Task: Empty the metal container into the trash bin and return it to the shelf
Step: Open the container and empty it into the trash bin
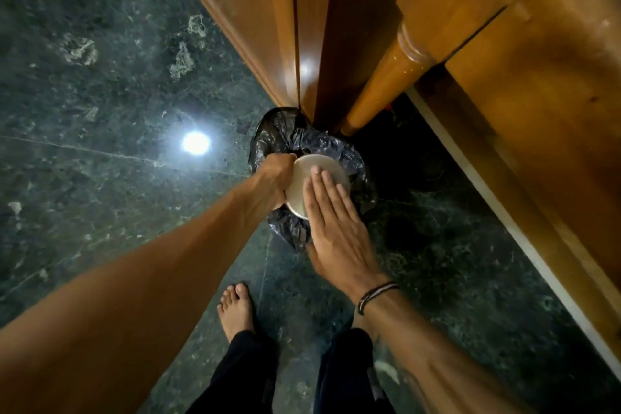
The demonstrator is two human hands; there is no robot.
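The round metal container (311, 171) is turned upside down over the trash bin (285, 138), which is lined with a black plastic bag and stands on the floor. My left hand (274, 181) grips the container's left rim. My right hand (336, 222) lies flat and open, fingers together, on the container's upturned bottom. The container's inside and the bin's contents are hidden.
A wooden door or cabinet (255, 20) rises just behind the bin, with a turned wooden leg (386, 81) and wooden furniture (537, 77) to the right. The floor is dark green marble (100, 111). My bare foot (237, 309) stands just below the bin.
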